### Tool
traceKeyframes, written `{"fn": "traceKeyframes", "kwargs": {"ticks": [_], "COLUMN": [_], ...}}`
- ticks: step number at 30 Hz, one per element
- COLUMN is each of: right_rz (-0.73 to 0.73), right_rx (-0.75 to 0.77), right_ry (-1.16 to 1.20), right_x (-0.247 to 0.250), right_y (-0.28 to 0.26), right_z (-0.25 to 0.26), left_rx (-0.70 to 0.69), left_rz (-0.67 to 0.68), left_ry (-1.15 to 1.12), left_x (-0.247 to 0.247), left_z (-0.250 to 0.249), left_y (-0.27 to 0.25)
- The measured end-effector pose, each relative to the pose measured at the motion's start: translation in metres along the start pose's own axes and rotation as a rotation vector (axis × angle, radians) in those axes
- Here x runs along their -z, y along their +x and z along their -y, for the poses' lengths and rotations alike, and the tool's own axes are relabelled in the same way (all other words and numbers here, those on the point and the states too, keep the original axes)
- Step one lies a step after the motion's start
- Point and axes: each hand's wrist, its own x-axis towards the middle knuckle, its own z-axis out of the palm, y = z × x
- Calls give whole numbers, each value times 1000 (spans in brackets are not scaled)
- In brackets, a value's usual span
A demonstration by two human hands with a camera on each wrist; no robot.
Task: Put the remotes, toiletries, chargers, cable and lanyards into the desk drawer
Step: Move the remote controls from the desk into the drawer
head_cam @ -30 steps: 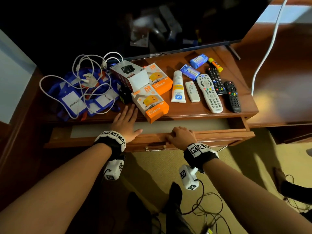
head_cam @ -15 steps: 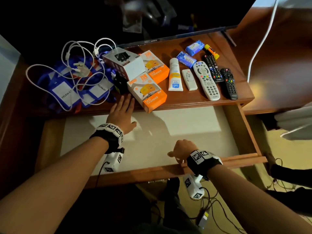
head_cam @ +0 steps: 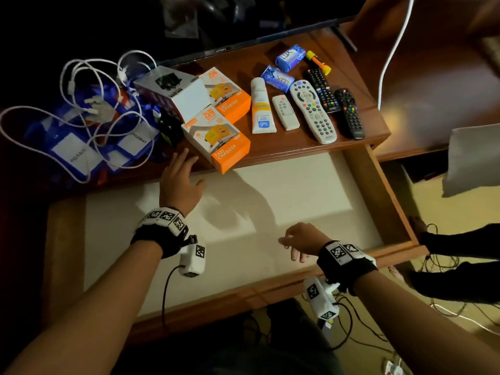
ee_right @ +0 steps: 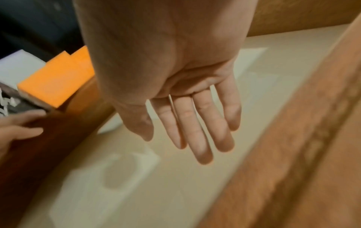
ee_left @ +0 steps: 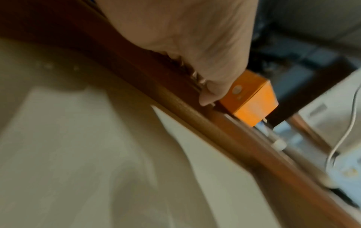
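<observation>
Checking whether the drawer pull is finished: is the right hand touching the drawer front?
Apart. The right wrist view shows the right hand with straight fingers hanging over the pale drawer lining, clear of the drawer front; the head view agrees.

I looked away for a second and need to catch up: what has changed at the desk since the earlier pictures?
The drawer, nearly shut a second ago, has been pulled wide open toward the person. The right hand, which gripped its front edge, has let go and hangs open over the liner. The left hand stays resting at the desk edge. The remotes, toiletries, charger boxes, cable and lanyards stay on the desktop.
</observation>
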Motion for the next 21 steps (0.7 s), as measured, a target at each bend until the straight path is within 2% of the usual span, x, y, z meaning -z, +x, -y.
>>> {"fn": "traceKeyframes", "kwargs": {"ticks": [3,6,10,14,16,21], "right_rz": [-134,-297,-549,-822,-869,-815], "right_rx": [79,166,284,398,442,370], "right_ry": [46,170,320,213,173,-54], "right_x": [28,69,131,191,214,244], "right_y": [-5,-11,-13,2,17,55], "right_z": [-10,-16,-27,-50,-61,-74], "left_rx": [176,79,-42,-41,-9,-1], "left_rz": [-267,-361,-320,-225,-161,-103], "left_ry": [-271,-333,-472,-513,-501,-400], "left_x": [6,7,-11,-47,-69,-120], "left_z": [-31,-69,-132,-201,-235,-297], "left_y": [-16,-23,-20,4,24,67]}}
